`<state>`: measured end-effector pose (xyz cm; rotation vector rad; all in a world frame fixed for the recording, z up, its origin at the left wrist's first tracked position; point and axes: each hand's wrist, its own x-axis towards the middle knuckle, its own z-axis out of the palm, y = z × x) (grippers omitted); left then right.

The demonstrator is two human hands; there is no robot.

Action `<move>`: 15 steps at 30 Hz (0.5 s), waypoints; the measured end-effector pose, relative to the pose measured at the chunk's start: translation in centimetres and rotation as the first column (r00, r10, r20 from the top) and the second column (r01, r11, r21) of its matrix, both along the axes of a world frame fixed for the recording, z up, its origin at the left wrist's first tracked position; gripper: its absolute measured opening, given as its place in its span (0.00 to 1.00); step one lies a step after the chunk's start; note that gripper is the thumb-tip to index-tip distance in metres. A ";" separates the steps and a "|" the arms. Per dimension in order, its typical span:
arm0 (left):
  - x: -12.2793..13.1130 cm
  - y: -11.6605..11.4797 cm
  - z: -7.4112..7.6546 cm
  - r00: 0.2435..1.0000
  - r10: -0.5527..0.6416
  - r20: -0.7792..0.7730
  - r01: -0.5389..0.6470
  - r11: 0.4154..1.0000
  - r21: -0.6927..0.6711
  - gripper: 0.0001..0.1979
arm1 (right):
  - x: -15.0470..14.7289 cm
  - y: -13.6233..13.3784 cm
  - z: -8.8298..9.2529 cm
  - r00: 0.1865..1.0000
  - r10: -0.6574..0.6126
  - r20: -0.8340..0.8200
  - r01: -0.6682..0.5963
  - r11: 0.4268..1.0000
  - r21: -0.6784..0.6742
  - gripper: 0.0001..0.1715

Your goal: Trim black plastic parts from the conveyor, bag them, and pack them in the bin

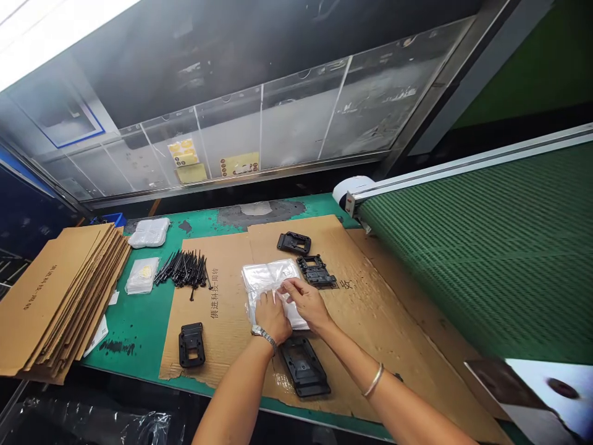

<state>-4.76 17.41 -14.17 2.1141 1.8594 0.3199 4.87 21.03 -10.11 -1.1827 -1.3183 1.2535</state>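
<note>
Clear plastic bags [269, 281] under both hands' fingertips [283, 290]

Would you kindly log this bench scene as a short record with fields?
Left hand: fingers curled on the clear bags
Right hand: pinching the clear bags
Under them: cardboard sheet
Nearby: black plastic parts, cable ties
Left side: flat cardboard stack
Right side: green conveyor belt
</note>
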 end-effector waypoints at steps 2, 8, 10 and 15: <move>0.1 0.1 0.0 1.000 -0.001 -0.012 0.001 1.000 -0.002 0.21 | 0.4 -0.3 1.6 0.999 -0.035 -0.021 0.036 0.998 0.053 0.24; -0.9 -0.2 0.8 0.994 0.023 0.102 -0.028 0.998 0.047 0.15 | 2.5 -1.9 5.8 1.000 0.013 0.004 -0.013 0.994 0.112 0.21; -1.6 -1.4 1.8 0.984 0.075 0.164 -0.091 0.991 0.094 0.19 | 3.1 -3.2 6.3 0.991 0.101 0.085 -0.108 0.990 0.086 0.20; -2.7 -6.2 5.1 0.735 -0.129 0.666 0.055 0.990 0.131 0.30 | 3.1 -7.6 6.6 0.876 0.439 0.198 -0.443 0.896 -0.029 0.22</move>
